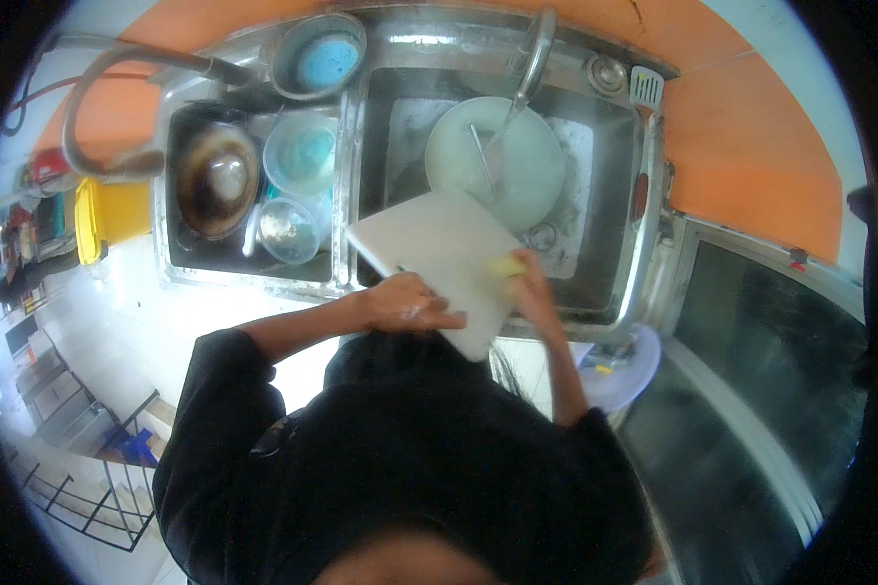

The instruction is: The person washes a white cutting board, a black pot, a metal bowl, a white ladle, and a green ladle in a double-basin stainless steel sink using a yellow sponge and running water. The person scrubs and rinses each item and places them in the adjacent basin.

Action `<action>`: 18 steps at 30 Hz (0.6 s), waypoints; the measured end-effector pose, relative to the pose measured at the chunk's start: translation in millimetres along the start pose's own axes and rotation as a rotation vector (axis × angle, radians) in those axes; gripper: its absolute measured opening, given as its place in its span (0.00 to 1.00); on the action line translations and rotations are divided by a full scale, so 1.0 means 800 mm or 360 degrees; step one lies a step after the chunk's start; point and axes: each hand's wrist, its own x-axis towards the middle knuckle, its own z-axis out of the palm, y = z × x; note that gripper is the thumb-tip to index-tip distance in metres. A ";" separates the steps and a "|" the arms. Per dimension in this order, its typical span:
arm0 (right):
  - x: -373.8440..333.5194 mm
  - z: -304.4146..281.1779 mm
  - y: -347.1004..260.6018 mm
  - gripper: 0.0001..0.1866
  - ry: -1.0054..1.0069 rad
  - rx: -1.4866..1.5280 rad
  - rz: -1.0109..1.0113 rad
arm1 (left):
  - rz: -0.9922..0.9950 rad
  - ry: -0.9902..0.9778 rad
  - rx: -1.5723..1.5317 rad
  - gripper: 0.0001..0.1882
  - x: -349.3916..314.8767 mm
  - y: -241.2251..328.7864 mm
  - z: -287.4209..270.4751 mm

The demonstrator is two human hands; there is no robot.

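A white cutting board (439,234) is tilted over the front edge of the right sink basin (610,263). My left hand (407,304) is closed on the board's near left edge, thumb lying across its face. In my right hand (535,294) is a yellowish sponge (504,266), pressed on the right side of the board; hand and sponge are slightly blurred. Behind the board, a large pale round bowl (532,161) sits in the basin under the faucet (535,63), with a thin light-coloured utensil (481,154) in it.
The left basin holds a browned pan (200,200) and clear plastic containers (298,146). A pot with blue inside (320,63) stands on the back ledge. A slotted white turner (646,88) lies at the back right corner. A pale tub (629,375) is below the sink's right side.
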 end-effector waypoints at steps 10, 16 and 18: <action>0.116 0.044 0.109 0.16 0.0254 -0.1369 -0.0222 | -0.0319 -0.0180 -0.0047 0.12 -0.073 0.013 0.045; 0.109 0.138 0.092 0.11 0.0247 -0.0852 -0.0422 | -0.0271 -0.0401 -0.0221 0.17 -0.072 0.005 0.039; 0.087 0.183 0.087 0.06 -0.0249 -0.0841 -0.1051 | -0.0247 -0.0458 -0.0293 0.19 -0.073 0.005 0.038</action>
